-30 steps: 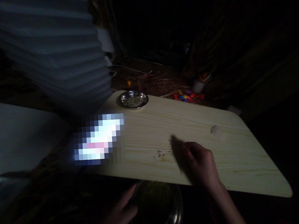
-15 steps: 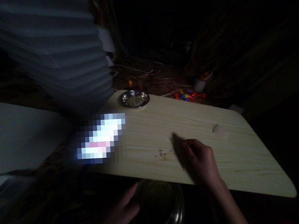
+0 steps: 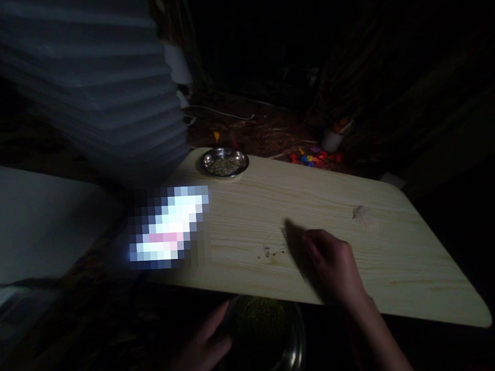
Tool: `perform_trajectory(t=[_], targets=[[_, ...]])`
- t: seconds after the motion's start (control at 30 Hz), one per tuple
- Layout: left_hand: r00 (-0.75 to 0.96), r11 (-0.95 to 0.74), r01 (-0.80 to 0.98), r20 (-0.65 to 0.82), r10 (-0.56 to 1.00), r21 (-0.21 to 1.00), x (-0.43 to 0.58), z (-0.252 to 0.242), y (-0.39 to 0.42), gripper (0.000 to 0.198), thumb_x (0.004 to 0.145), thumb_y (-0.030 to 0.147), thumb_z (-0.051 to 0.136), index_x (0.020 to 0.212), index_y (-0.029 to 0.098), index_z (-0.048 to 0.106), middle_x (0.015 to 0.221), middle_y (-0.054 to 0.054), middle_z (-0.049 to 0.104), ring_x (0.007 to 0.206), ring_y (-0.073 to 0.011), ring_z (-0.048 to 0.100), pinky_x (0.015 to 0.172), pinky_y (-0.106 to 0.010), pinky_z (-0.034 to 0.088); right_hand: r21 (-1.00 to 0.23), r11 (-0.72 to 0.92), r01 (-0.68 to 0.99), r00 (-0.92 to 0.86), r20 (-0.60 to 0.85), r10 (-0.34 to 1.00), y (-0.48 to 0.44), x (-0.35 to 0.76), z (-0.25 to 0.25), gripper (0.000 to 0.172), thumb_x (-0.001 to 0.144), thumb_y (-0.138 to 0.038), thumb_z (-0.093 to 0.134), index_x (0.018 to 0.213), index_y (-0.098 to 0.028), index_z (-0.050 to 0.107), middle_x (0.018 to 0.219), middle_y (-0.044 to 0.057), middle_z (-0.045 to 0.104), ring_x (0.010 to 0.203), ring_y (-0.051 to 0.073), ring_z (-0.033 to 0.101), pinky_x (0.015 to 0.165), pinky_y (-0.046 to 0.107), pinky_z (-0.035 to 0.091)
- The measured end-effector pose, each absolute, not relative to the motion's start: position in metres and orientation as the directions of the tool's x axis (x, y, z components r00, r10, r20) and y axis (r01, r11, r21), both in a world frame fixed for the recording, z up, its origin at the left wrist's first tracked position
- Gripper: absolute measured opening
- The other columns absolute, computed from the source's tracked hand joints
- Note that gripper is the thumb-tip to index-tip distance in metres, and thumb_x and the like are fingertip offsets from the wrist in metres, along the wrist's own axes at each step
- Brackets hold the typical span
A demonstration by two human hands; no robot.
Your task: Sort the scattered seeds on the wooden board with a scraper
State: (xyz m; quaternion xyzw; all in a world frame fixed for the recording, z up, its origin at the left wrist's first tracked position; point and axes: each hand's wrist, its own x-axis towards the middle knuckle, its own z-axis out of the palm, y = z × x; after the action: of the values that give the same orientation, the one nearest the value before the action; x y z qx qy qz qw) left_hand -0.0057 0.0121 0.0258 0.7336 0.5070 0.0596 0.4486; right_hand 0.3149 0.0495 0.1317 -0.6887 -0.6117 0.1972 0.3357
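Observation:
In the head view, my left hand (image 3: 206, 342) is at the left rim of a deep metal bowl (image 3: 297, 351), its fingers and thumb gripping the side in deep shade. Green, grainy stuff (image 3: 265, 317) lies in this bowl, below the table's front edge. My right hand (image 3: 334, 261) rests over the wood-patterned table (image 3: 248, 207), fingers curled into a pinch. What it pinches, if anything, is too small to see. Left of its shadow lie dark specks (image 3: 270, 252) on the tabletop.
A shallow steel dish (image 3: 225, 163) with pale and green bits stands at the table's far left corner. A blurred-out bright screen (image 3: 170, 225) is at the left edge. A pale patch (image 3: 364, 216) marks the right side. Colourful small items (image 3: 316, 158) lie beyond.

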Motion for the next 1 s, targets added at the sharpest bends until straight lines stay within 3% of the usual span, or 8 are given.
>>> perform_trajectory(t=[0.1, 0.2, 0.4, 0.57, 0.77, 0.9, 1.0], targets=[[0.496, -0.101, 0.716, -0.4, 0.771, 0.691, -0.001, 0.039, 0.016, 0.071, 0.084, 0.043, 0.042, 0.148, 0.012, 0.05, 0.152, -0.015, 0.043, 0.14, -0.0395, 0.042, 0.115, -0.062, 0.026, -0.703, -0.017, 0.711, 0.165, 0.144, 0.976, 0.05, 0.316, 0.134, 0.024, 0.093, -0.033, 0.055, 0.101, -0.02, 0.072, 0.097, 0.01, 0.081, 0.086, 0.025, 0.077, 0.074, 0.033, 0.056], [0.498, -0.111, 0.72, -0.398, 0.77, 0.685, 0.001, 0.046, 0.018, 0.07, 0.083, 0.044, 0.046, 0.146, 0.014, 0.052, 0.151, -0.013, 0.045, 0.139, -0.0409, 0.043, 0.116, -0.062, 0.023, -0.693, -0.024, 0.721, 0.162, 0.134, 0.978, 0.051, 0.315, 0.137, 0.024, 0.093, -0.032, 0.054, 0.103, -0.019, 0.072, 0.098, 0.01, 0.08, 0.086, 0.025, 0.077, 0.074, 0.033, 0.055], [0.496, -0.089, 0.701, -0.393, 0.774, 0.708, -0.007, 0.022, 0.012, 0.073, 0.086, 0.047, 0.042, 0.15, 0.011, 0.047, 0.153, -0.017, 0.042, 0.141, -0.0412, 0.04, 0.116, -0.064, 0.023, -0.695, -0.037, 0.718, 0.187, 0.142, 0.972, 0.053, 0.318, 0.14, 0.023, 0.093, -0.034, 0.056, 0.103, -0.019, 0.072, 0.095, 0.009, 0.08, 0.083, 0.023, 0.076, 0.072, 0.031, 0.054], [0.488, -0.077, 0.658, -0.347, 0.801, 0.749, -0.009, 0.011, 0.011, 0.064, 0.087, 0.044, 0.047, 0.148, 0.022, 0.051, 0.151, -0.01, 0.047, 0.14, -0.036, 0.044, 0.116, -0.06, 0.026, -0.684, -0.042, 0.728, 0.203, 0.156, 0.967, 0.057, 0.331, 0.147, 0.024, 0.094, -0.036, 0.057, 0.102, -0.019, 0.072, 0.092, 0.008, 0.079, 0.08, 0.022, 0.074, 0.069, 0.03, 0.053], [0.484, -0.087, 0.727, -0.418, 0.768, 0.681, -0.006, 0.02, 0.013, 0.072, 0.086, 0.045, 0.04, 0.151, 0.015, 0.046, 0.156, -0.011, 0.038, 0.144, -0.0364, 0.037, 0.12, -0.059, 0.019, -0.64, 0.077, 0.764, 0.038, 0.163, 0.986, 0.073, 0.339, 0.153, 0.02, 0.094, -0.03, 0.056, 0.098, -0.019, 0.073, 0.089, 0.007, 0.079, 0.079, 0.021, 0.073, 0.069, 0.029, 0.051], [0.489, -0.061, 0.667, -0.375, 0.788, 0.742, -0.008, 0.012, 0.01, 0.069, 0.088, 0.049, 0.042, 0.15, 0.019, 0.048, 0.154, -0.012, 0.042, 0.142, -0.0379, 0.04, 0.117, -0.061, 0.026, -0.608, 0.157, 0.779, -0.087, 0.143, 0.986, 0.082, 0.337, 0.153, 0.02, 0.095, -0.028, 0.055, 0.098, -0.02, 0.072, 0.089, 0.005, 0.079, 0.077, 0.02, 0.072, 0.069, 0.029, 0.05], [0.476, -0.02, 0.681, -0.422, 0.772, 0.732, -0.009, 0.008, 0.009, 0.073, 0.086, 0.047, 0.041, 0.15, 0.012, 0.047, 0.154, -0.015, 0.041, 0.142, -0.038, 0.04, 0.118, -0.059, 0.025, -0.59, 0.218, 0.777, -0.158, 0.151, 0.976, 0.087, 0.338, 0.151, 0.02, 0.096, -0.028, 0.054, 0.099, -0.02, 0.073, 0.092, 0.005, 0.079, 0.08, 0.02, 0.073, 0.072, 0.03, 0.05]])
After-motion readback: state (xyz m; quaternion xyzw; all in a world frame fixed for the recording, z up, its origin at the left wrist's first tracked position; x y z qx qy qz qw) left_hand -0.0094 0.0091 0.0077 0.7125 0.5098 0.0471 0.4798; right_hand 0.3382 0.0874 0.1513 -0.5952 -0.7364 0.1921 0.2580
